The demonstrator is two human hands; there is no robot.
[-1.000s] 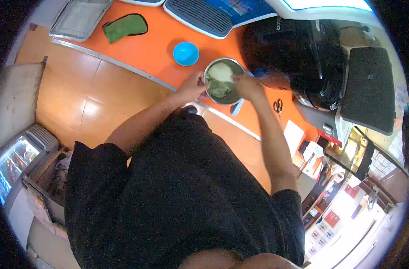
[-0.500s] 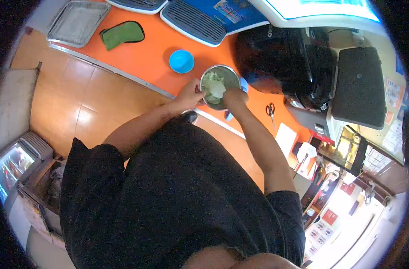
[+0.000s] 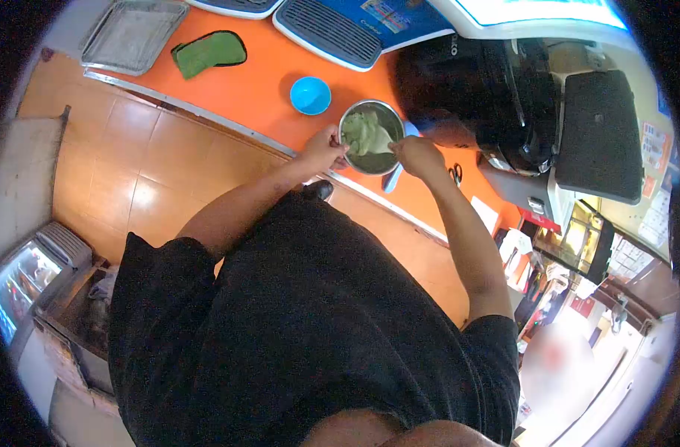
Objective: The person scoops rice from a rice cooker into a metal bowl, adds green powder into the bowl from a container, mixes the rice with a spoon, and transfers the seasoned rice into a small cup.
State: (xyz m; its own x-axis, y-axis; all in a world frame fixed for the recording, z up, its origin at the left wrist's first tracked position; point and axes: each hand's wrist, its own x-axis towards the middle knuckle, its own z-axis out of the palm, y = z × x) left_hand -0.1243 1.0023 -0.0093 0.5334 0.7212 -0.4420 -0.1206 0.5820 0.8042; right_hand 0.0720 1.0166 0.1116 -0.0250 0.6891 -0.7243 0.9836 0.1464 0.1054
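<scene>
A round metal bowl (image 3: 373,164) stands near the front edge of the orange counter, with a pale green, thick, creamy mixture (image 3: 361,131) inside. My left hand (image 3: 326,152) pinches the bowl's left rim. In my right hand (image 3: 420,156) is a white spatula (image 3: 382,141), its blade in the mixture at the bowl's right side; the fingers hide most of its handle. Something light blue (image 3: 390,180) shows beneath the bowl, mostly covered by it. Just beyond my left hand sits a small blue bowl (image 3: 311,95).
A green mitt-like item with black trim (image 3: 212,55) and a metal tray (image 3: 133,37) lie on the left of the counter (image 3: 259,82). A large black appliance (image 3: 466,89) stands behind the bowl. Scissors (image 3: 457,173) lie beyond my right wrist.
My right hand has drawn the spatula to the bowl's right side, and the mixture is now gathered toward the left. The left hand keeps its grip on the rim. The view has shifted slightly.
</scene>
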